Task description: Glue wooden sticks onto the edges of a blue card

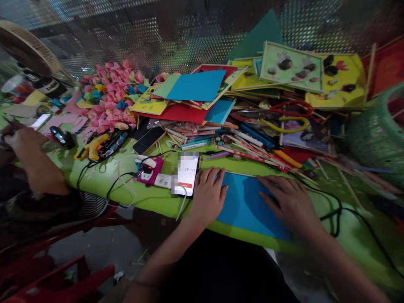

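A sheet of blue card lies flat at the front of the green table, with a thin wooden stick along its far edge. My left hand rests on the card's left side, fingers stretched forward and nothing visibly held. On the right side lies my right hand, its fingertips near the stick's right end and its thumb apart. Whether either hand presses on the stick I cannot tell. Just left of my left hand, a lit phone shows a timer.
A purple power strip with cables sits left of the phone. Behind are pens and sticks, red-handled scissors, framed stone pictures and pink paper flowers. A green basket stands right. Another person's hand works at left.
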`<action>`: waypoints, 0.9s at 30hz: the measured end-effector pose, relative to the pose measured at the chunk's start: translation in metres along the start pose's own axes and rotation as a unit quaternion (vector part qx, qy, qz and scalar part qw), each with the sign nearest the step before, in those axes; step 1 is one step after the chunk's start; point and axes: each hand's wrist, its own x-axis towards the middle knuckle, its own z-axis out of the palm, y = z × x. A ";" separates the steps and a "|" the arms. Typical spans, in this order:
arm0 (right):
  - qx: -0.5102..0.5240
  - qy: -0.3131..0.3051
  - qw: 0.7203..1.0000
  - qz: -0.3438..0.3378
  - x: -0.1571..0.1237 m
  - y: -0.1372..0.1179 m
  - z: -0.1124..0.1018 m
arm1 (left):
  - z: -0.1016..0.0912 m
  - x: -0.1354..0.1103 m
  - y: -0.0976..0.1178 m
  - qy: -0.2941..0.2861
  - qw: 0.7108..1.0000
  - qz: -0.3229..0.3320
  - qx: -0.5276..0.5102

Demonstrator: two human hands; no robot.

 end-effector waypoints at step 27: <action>0.044 0.082 0.990 0.106 -0.001 0.015 -0.017 | 0.003 0.004 0.000 -0.053 0.997 0.052 0.006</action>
